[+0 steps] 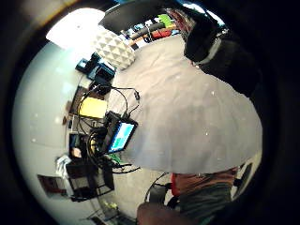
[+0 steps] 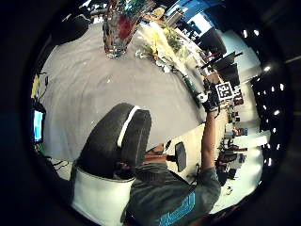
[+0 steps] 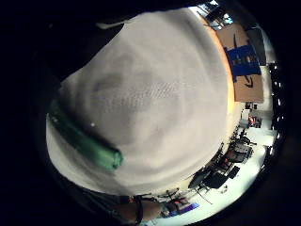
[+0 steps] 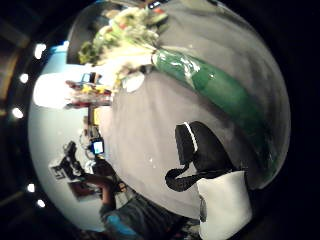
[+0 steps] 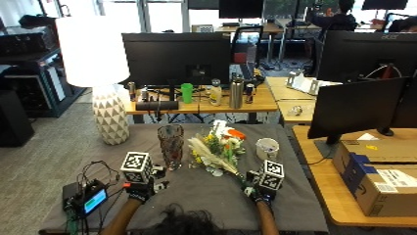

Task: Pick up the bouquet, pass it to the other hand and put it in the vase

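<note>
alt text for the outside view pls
A person at a grey-covered table reaches both gloved hands forward: the right hand is at the stem end of a bouquet lying on the cloth, the left hand near an empty glass vase.

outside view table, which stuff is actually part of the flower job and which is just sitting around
Part of the job:
bouquet
vase
left hand
right hand

Just lying about:
lamp
white cup
small screen unit
cardboard boxes
</note>
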